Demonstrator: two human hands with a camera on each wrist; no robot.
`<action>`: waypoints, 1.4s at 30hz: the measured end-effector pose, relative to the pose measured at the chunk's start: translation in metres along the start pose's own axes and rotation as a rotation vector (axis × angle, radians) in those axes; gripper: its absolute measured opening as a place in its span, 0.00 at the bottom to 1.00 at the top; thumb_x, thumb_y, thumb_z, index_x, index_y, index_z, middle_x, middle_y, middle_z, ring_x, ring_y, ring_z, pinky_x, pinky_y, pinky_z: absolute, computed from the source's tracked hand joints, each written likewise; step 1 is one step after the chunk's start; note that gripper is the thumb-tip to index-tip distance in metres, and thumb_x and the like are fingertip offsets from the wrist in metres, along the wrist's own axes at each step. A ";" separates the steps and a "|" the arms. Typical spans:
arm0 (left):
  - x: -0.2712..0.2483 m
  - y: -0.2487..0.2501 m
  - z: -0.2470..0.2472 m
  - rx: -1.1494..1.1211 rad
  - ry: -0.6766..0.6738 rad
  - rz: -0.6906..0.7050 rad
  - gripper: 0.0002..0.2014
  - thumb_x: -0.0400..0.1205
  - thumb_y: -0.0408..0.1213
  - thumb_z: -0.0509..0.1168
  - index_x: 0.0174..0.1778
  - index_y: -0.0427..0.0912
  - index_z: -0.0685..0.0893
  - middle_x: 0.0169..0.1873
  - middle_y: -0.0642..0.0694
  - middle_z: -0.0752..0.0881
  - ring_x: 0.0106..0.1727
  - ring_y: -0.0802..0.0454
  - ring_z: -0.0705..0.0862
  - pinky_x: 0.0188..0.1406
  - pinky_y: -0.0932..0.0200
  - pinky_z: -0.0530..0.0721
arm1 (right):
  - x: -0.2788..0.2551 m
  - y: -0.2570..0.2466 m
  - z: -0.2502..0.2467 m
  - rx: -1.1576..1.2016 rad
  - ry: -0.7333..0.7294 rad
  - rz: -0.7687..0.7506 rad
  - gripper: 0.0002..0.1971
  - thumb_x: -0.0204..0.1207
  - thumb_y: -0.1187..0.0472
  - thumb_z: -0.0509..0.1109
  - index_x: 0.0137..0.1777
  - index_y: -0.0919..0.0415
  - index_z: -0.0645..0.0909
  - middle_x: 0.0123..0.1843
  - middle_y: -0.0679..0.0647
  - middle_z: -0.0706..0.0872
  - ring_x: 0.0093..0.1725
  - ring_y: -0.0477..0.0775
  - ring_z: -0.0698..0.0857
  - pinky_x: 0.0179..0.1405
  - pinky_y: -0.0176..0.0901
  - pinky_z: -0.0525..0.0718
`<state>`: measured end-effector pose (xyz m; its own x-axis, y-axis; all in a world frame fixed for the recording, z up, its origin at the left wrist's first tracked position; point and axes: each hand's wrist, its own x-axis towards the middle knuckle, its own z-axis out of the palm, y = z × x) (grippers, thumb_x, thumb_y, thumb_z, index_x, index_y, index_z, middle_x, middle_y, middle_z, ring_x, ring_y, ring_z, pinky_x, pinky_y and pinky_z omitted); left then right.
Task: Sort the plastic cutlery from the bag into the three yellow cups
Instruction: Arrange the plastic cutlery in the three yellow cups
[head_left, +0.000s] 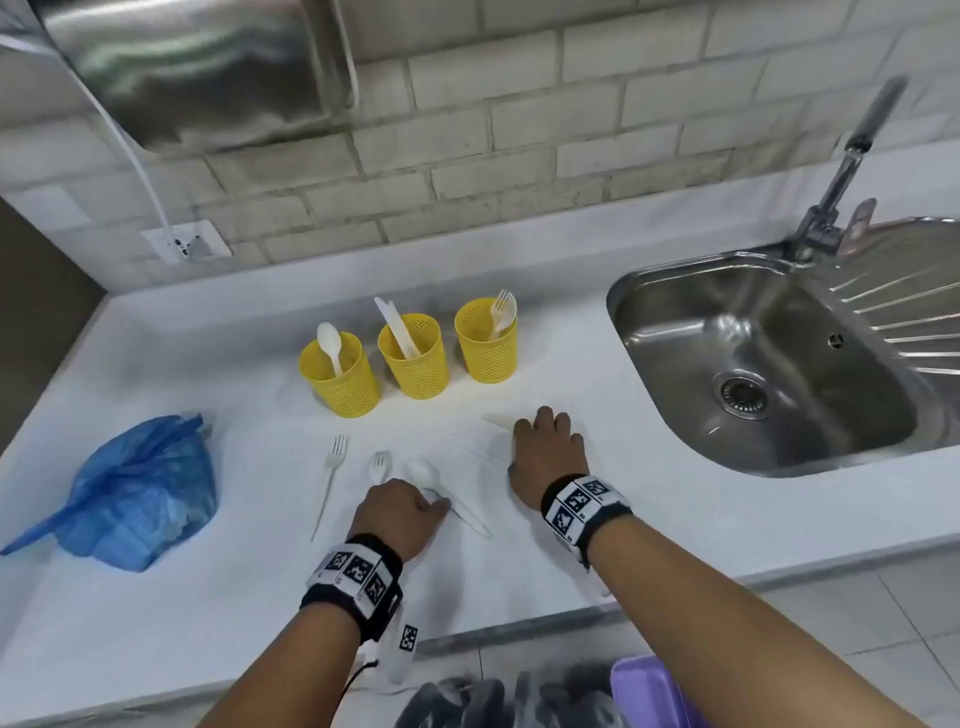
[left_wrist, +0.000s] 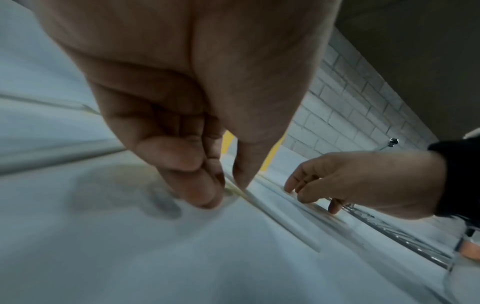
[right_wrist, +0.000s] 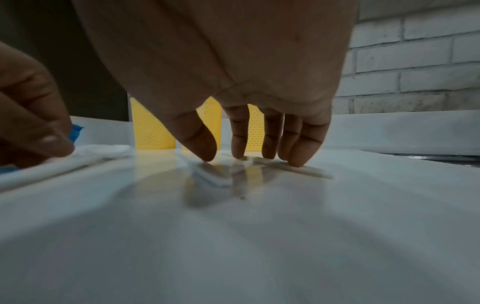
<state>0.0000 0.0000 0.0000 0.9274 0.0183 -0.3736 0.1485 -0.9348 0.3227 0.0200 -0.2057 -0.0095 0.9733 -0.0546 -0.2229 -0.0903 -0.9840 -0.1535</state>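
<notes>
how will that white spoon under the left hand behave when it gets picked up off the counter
The spoon is thin white plastic, so probably very light and slightly bendy. It lies flat on the glossy counter, so it may slide before the left hand lifts it. Its round bowl could make it rock or pivot.

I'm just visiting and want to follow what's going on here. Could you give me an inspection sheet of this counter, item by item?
Surface: white counter, bare in front.
Job's things: three yellow cups in a row, holding a spoon, knives and forks from left to right; a loose fork, spoon and other white cutlery lying in front; blue bag at left.
Clutter: nothing seen.
Hands: left hand pinches the loose spoon's handle; right hand has fingertips down on a knife.
Cables: white cable running to a wall socket.
Surroundings: steel sink, tap, brick-tiled wall.
</notes>
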 end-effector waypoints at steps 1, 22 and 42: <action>0.000 0.004 0.000 -0.005 0.015 0.003 0.29 0.81 0.61 0.66 0.19 0.45 0.77 0.18 0.52 0.80 0.27 0.54 0.81 0.25 0.61 0.71 | 0.001 0.000 -0.001 -0.022 -0.006 0.015 0.21 0.81 0.58 0.64 0.73 0.59 0.70 0.74 0.61 0.69 0.72 0.66 0.70 0.65 0.58 0.77; 0.025 0.023 -0.004 -0.017 -0.037 -0.091 0.18 0.74 0.52 0.73 0.29 0.42 0.80 0.29 0.48 0.84 0.34 0.48 0.84 0.33 0.61 0.75 | 0.024 0.003 0.002 0.237 -0.086 -0.018 0.15 0.82 0.69 0.59 0.67 0.67 0.73 0.68 0.66 0.75 0.65 0.68 0.80 0.63 0.51 0.77; 0.004 -0.005 -0.010 -0.226 0.052 0.052 0.17 0.85 0.40 0.62 0.32 0.46 0.66 0.30 0.50 0.75 0.32 0.52 0.73 0.34 0.56 0.70 | 0.003 -0.025 0.006 0.308 -0.130 -0.045 0.18 0.84 0.56 0.66 0.68 0.67 0.72 0.68 0.63 0.70 0.56 0.67 0.85 0.49 0.48 0.79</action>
<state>0.0066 0.0088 0.0056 0.9514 -0.0039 -0.3080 0.1678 -0.8319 0.5290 0.0240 -0.1806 -0.0120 0.9446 0.0295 -0.3270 -0.1265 -0.8863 -0.4454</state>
